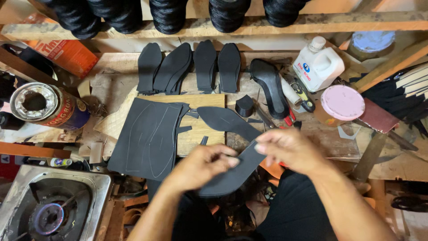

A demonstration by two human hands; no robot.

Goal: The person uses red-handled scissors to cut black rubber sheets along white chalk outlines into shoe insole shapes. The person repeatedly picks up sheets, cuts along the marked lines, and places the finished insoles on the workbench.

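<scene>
both hands hold one black sole piece (232, 172) over the lap: the left hand (200, 167) pinches its middle, the right hand (292, 149) grips its upper end. four cut soles (189, 67) already lean in a row behind; one marked black sheet (147, 138) lies uncut on the board (200, 100).

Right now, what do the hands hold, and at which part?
Both hands, left hand and right hand, hold one black sole-shaped piece, pinching its upper end.
</scene>
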